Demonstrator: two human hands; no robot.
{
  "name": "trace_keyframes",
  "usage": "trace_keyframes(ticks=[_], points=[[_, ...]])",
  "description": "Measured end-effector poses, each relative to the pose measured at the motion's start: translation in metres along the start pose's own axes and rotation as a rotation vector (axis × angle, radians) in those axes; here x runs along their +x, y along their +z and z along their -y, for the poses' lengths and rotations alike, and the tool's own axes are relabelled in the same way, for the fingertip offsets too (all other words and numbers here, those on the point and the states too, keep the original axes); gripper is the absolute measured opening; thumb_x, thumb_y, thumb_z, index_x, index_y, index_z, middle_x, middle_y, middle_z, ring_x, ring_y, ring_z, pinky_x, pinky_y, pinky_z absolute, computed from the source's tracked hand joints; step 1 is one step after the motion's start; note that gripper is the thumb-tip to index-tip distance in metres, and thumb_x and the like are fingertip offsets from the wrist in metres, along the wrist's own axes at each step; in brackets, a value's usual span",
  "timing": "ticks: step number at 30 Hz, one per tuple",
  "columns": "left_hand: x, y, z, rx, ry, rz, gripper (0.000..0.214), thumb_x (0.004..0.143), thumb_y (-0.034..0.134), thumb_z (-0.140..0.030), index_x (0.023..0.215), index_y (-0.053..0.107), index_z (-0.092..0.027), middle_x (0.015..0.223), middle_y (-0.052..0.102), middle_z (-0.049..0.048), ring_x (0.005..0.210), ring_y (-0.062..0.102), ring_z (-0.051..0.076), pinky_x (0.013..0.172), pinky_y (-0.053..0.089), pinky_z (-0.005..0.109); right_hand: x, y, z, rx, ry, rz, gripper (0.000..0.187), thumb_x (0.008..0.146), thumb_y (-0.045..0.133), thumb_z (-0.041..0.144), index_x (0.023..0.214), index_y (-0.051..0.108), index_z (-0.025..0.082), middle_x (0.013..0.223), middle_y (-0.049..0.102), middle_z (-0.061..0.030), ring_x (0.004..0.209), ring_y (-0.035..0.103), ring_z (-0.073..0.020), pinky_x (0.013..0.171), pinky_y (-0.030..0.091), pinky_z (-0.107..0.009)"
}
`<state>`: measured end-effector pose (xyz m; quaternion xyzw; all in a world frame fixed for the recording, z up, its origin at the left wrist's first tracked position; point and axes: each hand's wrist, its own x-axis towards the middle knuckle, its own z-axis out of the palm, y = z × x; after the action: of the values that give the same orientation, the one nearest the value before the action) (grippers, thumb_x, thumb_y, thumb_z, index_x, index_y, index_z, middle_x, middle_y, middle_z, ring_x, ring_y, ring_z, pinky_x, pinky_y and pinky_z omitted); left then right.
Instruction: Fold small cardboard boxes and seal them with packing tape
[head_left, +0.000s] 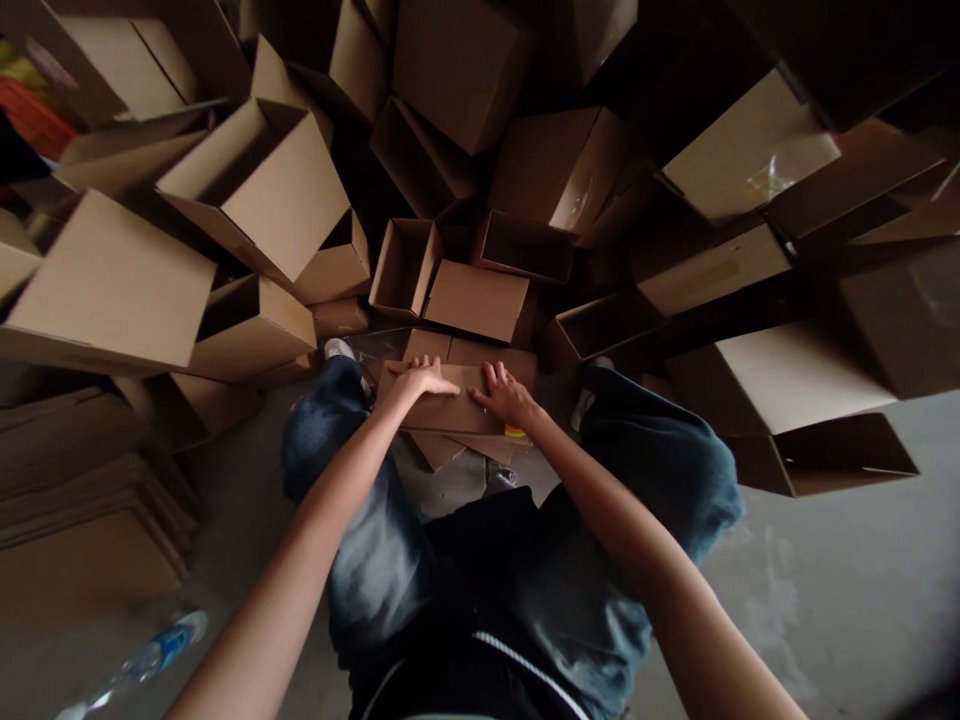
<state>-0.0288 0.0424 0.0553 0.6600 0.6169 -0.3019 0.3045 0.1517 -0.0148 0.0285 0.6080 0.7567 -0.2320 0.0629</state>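
Between my bent legs is a brown cardboard box (450,412), its flat top facing me. My left hand (424,379) lies on the box's upper left, thumb stretched toward the middle and fingers apart near the far edge. On the upper right rests my right hand (505,394), its fingers also spread against the cardboard. A small yellow-and-red item (514,431) shows beneath my right wrist; its kind I cannot make out. Flaps or flat cardboard pieces (436,450) stick out below the box's near side.
Open cardboard boxes (255,190) are heaped in front and on both sides. Close ahead stand a small open box (405,268) and a flat-faced one (477,300). Flattened cardboard (82,500) is stacked at left, near a plastic bottle (161,645) on the grey floor (810,570).
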Motion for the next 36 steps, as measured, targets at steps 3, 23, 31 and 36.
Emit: trace_keyframes(ticks=[3, 23, 31, 36], points=[[-0.001, 0.000, 0.000, 0.011, 0.003, 0.000, 0.108, 0.081, 0.055, -0.072, 0.161, 0.015, -0.013, 0.168, 0.011, 0.0225, 0.154, 0.006, 0.042, 0.117, 0.020, 0.067, 0.000, 0.001, -0.001, -0.003, -0.008, -0.006, 0.067, 0.104, 0.026, 0.058, 0.151, 0.034, 0.012, 0.148, 0.044, -0.0217, 0.126, 0.055, -0.0293, 0.098, 0.044, -0.036], [-0.008, -0.003, -0.007, 0.044, 0.041, -0.043, 0.101, 0.078, 0.050, -0.080, 0.155, 0.032, -0.016, 0.163, 0.027, 0.0240, 0.151, 0.020, 0.045, 0.113, 0.016, 0.075, -0.002, -0.004, 0.003, -0.011, -0.002, 0.010, 0.063, 0.105, 0.031, 0.055, 0.152, 0.035, 0.013, 0.147, 0.045, -0.0223, 0.126, 0.056, -0.0305, 0.097, 0.046, -0.038], [-0.012, -0.006, -0.007, 0.039, 0.051, -0.039, 0.099, 0.079, 0.050, -0.079, 0.155, 0.031, -0.019, 0.163, 0.027, 0.0231, 0.151, 0.020, 0.045, 0.114, 0.016, 0.074, -0.001, -0.004, 0.002, -0.019, -0.003, 0.021, 0.067, 0.105, 0.028, 0.054, 0.152, 0.033, 0.007, 0.148, 0.043, -0.0235, 0.127, 0.055, -0.0306, 0.098, 0.046, -0.037], [-0.010, -0.005, -0.006, 0.029, 0.051, -0.039, 0.103, 0.076, 0.051, -0.083, 0.154, 0.033, -0.019, 0.164, 0.026, 0.0237, 0.151, 0.019, 0.045, 0.115, 0.016, 0.073, 0.000, -0.002, 0.002, -0.029, -0.003, 0.015, 0.065, 0.105, 0.029, 0.054, 0.152, 0.033, 0.008, 0.149, 0.043, -0.0226, 0.126, 0.056, -0.0301, 0.097, 0.046, -0.036]])
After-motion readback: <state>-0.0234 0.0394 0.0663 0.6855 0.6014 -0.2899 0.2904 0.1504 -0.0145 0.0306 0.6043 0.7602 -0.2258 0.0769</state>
